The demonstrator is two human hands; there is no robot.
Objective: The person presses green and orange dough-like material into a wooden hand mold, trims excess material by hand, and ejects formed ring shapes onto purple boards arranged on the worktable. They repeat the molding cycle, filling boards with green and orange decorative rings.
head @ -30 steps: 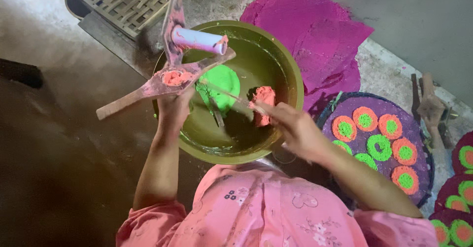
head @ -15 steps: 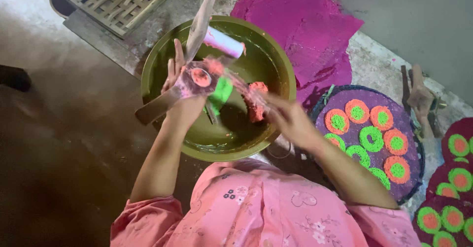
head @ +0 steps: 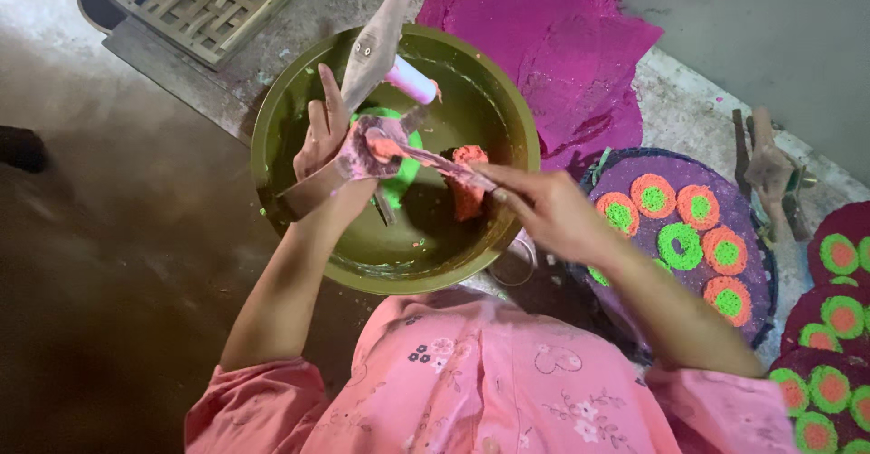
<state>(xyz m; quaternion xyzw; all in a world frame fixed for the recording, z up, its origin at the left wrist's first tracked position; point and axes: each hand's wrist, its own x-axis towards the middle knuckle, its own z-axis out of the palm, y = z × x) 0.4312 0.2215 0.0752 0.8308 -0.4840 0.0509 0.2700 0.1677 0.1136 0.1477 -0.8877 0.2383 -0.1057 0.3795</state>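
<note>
The left hand (head: pixel 324 146) is raised over the olive-green bowl (head: pixel 281 110), fingers pointing upward, its grip closed round a wooden mould (head: pixel 367 141) smeared with pink and orange paste; the mould's long handle rises past the bowl's far rim. The right hand (head: pixel 544 209) reaches in from the right, forearm slanting across the bowl's edge, its fingers pinched on a thin stick (head: pixel 435 159) whose tip touches the paste in the mould. Inside the bowl lie one green lump (head: pixel 408 169), one orange lump (head: pixel 468 191) and one pink-white roller (head: pixel 412 80). Beside the bowl, a round purple tray (head: pixel 634 169) carries seven ringed green-and-orange discs; one magenta sheet (head: pixel 553 46) lies beyond it; further discs sit at the right edge.
</note>
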